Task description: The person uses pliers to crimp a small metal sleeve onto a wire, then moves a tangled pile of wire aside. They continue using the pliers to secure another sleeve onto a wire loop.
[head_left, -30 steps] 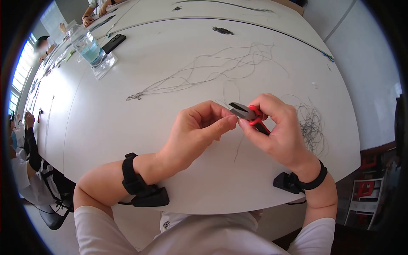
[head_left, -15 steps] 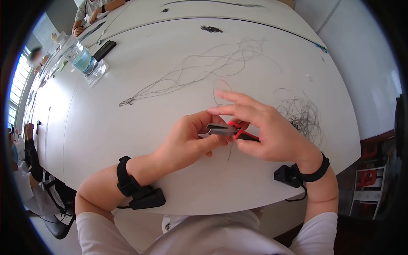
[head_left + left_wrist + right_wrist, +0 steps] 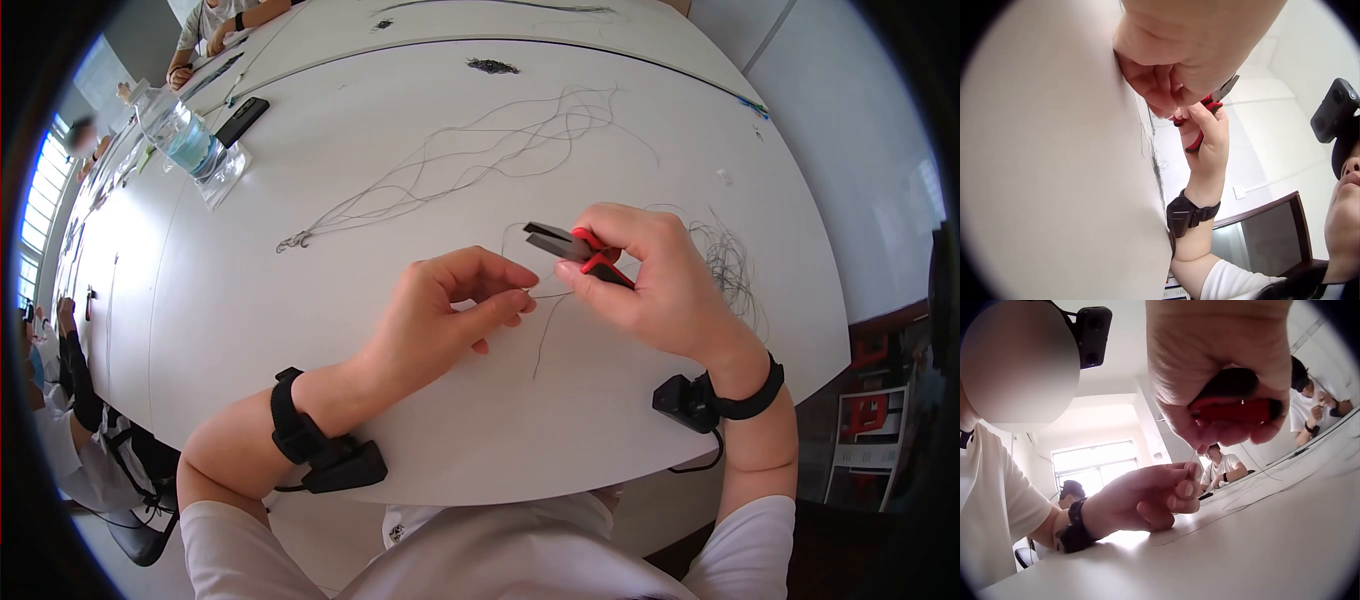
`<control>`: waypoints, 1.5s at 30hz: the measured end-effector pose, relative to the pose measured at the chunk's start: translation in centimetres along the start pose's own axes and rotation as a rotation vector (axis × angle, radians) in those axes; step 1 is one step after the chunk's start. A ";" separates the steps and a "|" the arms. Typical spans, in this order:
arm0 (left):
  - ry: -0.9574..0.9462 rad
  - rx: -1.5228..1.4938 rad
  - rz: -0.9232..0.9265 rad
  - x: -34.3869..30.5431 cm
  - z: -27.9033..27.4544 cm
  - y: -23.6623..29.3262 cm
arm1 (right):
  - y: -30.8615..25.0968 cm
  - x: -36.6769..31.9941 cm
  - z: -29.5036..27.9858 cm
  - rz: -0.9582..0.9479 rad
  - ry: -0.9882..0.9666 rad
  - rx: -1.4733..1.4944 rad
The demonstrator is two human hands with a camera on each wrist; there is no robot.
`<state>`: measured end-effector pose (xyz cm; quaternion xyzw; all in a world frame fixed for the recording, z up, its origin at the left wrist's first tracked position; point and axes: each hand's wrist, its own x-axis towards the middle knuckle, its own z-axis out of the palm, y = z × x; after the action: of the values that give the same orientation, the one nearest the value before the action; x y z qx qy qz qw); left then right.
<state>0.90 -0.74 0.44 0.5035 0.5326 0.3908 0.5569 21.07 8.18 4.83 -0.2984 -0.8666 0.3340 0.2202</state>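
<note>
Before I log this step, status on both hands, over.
Left hand pinching thin dark strand. Right hand gripping red-handled metal pliers, jaws parted. Tangled dark strands beside right hand.

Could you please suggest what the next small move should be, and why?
Probably the right hand should ease the pliers down towards the left fingertips: the left hand pinches a thin strand there, while the pliers' parted jaws sit above, clear of it.
</note>
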 end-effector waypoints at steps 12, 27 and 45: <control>0.013 -0.023 -0.032 0.1 0.0 0.1 | 0.2 0.0 -0.3 -0.018 0.008 0.016; 0.006 -0.046 -0.020 0.2 0.0 0.1 | 0.8 0.2 -0.7 -0.021 0.032 -0.006; 0.495 0.585 0.086 -0.5 -14.8 1.9 | 3.0 1.2 -8.1 0.051 0.181 -0.045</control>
<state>-13.58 1.26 3.47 0.5535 0.7184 0.3548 0.2275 26.03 14.41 8.39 -0.3542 -0.8424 0.2917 0.2824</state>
